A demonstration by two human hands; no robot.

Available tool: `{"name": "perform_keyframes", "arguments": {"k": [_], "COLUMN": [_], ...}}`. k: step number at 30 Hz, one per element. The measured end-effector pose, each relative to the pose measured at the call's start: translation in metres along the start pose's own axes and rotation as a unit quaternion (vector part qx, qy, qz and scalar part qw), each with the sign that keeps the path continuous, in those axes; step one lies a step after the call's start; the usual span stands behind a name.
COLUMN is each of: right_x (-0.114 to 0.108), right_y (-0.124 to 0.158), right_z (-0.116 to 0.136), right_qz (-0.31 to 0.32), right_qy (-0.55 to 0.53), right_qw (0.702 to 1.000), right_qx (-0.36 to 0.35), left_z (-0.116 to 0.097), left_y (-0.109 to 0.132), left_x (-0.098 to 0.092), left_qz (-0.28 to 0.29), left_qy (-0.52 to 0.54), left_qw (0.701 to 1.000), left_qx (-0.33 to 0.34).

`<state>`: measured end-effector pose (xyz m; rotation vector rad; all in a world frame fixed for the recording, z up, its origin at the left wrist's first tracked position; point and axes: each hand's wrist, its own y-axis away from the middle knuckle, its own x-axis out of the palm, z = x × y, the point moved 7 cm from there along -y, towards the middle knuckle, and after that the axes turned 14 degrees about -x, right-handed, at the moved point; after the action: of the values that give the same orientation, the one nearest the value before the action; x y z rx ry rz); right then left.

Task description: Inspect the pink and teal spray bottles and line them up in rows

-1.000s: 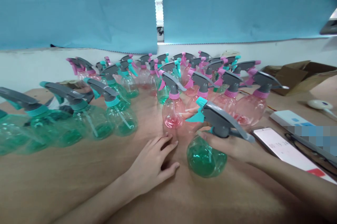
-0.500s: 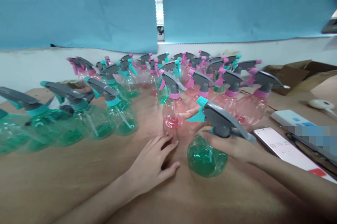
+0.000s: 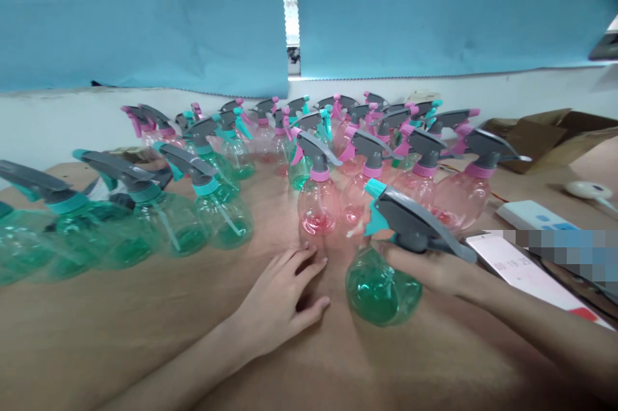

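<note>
My right hand (image 3: pixel 429 269) is closed around the neck of a green spray bottle (image 3: pixel 381 292) with a grey and turquoise trigger head. The bottle holds green liquid and tilts a little; some of my fingers are hidden behind it. Palm down on the wooden table (image 3: pixel 193 334), my left hand (image 3: pixel 284 298) lies with its fingers apart and nothing in it. Just beyond both hands stands a pink spray bottle (image 3: pixel 318 205) with a grey and pink head. To the left is a green spray bottle (image 3: pixel 224 221), upright in a row of similar green ones.
Several more pink and green spray bottles crowd the back of the table. On the right lie a phone (image 3: pixel 521 272), a white and blue box (image 3: pixel 535 214) and a white rounded device (image 3: pixel 586 191) with a cable. Behind them sits an open cardboard box (image 3: pixel 545 140).
My right hand has shifted slightly to the right with the green spray bottle. The left hand stays where it was, and the standing bottles have not moved.
</note>
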<state>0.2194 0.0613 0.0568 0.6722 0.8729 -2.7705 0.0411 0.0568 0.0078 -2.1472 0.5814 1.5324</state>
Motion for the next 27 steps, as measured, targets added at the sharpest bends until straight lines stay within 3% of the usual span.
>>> {"name": "perform_keyframes", "arguments": {"k": [3,10,14,18,27], "right_x": [-0.005,-0.002,-0.004,-0.005,-0.004], "right_y": [0.001,-0.003,-0.008,-0.012,-0.015], "right_z": [0.0,0.008,0.013,0.017,0.026], "right_qz": [-0.016,0.026,0.0,-0.028,-0.018], "right_qy": [-0.004,0.001,0.014,0.009,-0.004], "right_qw": [1.0,0.999,0.998,0.999,1.0], "right_qx": [0.005,0.035,0.064,0.045,-0.011], "left_z": [0.0,-0.001,-0.001,-0.001,-0.002], "left_y": [0.0,0.0,-0.001,-0.001,-0.001], "left_x": [0.0,0.001,0.001,0.0,-0.001], "left_qz": [0.0,0.008,0.011,0.009,0.01], "left_qy": [-0.001,-0.005,-0.008,-0.008,-0.003], "left_qw": [1.0,1.0,1.0,1.0,1.0], "left_qx": [0.001,-0.004,-0.004,-0.003,-0.005]}}
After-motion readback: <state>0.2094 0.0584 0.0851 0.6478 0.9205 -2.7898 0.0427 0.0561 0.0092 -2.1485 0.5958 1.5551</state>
